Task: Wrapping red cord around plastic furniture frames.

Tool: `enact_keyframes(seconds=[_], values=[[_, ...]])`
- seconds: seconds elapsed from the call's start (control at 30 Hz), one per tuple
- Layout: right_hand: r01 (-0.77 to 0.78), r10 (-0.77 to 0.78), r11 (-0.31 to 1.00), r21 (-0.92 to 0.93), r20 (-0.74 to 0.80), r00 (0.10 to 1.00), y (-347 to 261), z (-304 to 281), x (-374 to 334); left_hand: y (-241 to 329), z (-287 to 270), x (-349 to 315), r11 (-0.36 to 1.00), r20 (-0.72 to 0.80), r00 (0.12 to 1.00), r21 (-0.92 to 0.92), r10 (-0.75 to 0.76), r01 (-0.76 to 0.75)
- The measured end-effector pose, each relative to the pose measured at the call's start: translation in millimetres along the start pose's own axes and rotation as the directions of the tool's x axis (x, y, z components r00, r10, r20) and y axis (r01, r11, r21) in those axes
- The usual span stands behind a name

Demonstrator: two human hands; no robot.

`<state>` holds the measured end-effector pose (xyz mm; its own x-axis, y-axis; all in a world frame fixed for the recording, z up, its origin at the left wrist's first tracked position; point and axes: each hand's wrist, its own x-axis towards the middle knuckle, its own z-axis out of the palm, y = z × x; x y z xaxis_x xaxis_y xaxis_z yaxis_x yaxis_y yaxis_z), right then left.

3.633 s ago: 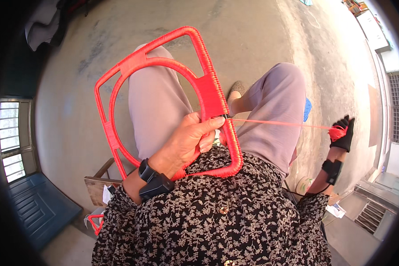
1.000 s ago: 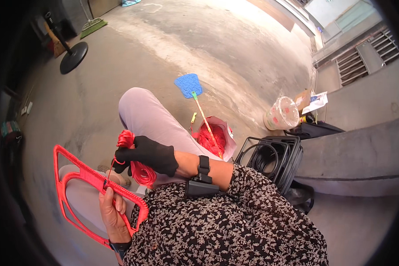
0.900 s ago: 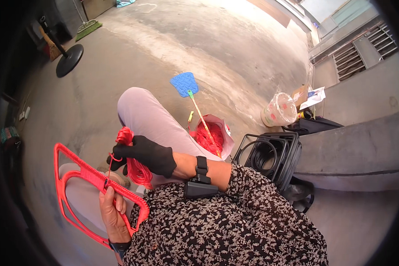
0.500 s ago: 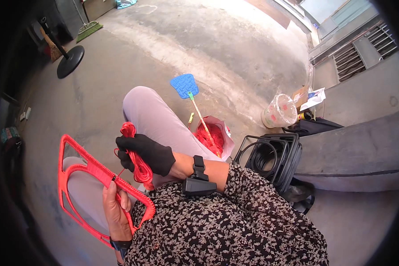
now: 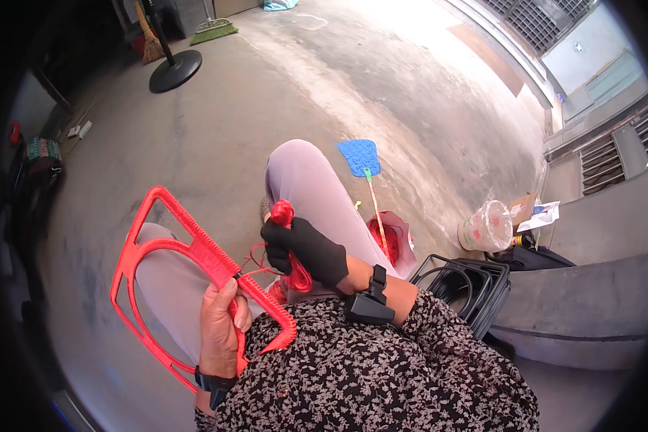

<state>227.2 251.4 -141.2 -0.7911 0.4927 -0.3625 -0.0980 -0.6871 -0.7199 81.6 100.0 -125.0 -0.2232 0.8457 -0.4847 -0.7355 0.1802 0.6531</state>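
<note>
My bare left hand (image 5: 219, 324) grips a red frame (image 5: 201, 263) with rounded openings, bound along its edges with red cord; it lies over my left thigh. The thumb presses near a small dark band on the frame. My right hand (image 5: 309, 252), in a black glove, is closed around a bundle of red cord (image 5: 282, 214) to the right of the frame. A thin loose strand (image 5: 261, 271) of cord runs between the bundle and the frame by my left thumb. More red cord lies in my lap, partly hidden below my right hand.
Past my right knee, a blue fly swatter (image 5: 358, 157) leans in a bag (image 5: 409, 253) of red cord. Black folding frames (image 5: 475, 277) stand at the right, near a clear plastic tub (image 5: 485, 227) and a low grey ledge (image 5: 576, 302). A black round-based stand (image 5: 175, 70) and brooms are far left.
The view has swung left, so the surroundings sit further right. My right hand, with the cord bundle, has moved rightward away from the frame, and looser strands now show between them.
</note>
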Motion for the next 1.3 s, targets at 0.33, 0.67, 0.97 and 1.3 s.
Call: enact_keyframes(seconds=[0.33, 0.67, 0.97, 1.3], values=[[0.014, -0.162, 0.816, -0.578, -0.206, 0.965, -31.6, 12.4, -7.1, -5.0, -16.9, 1.0, 1.000, -0.026, 0.999, 0.003, 0.029, -0.029], [0.101, -0.682, -0.377, -0.921, 0.349, 0.642, -58.0, 36.4, -7.0, -7.2, -20.4, -3.1, 0.994, -0.116, 0.992, -0.095, 0.041, -0.052], [0.704, -0.340, -0.165, -0.690, 0.710, 0.617, -22.4, 59.5, -1.0, -11.8, -22.1, 0.3, 0.968, -0.034, 0.974, -0.111, 0.222, -0.225], [0.049, 0.140, 0.909, -0.414, 0.413, 0.900, -11.4, 14.8, -3.8, -3.8, 1.2, -8.4, 0.976, -0.038, 0.984, -0.129, 0.172, -0.175]])
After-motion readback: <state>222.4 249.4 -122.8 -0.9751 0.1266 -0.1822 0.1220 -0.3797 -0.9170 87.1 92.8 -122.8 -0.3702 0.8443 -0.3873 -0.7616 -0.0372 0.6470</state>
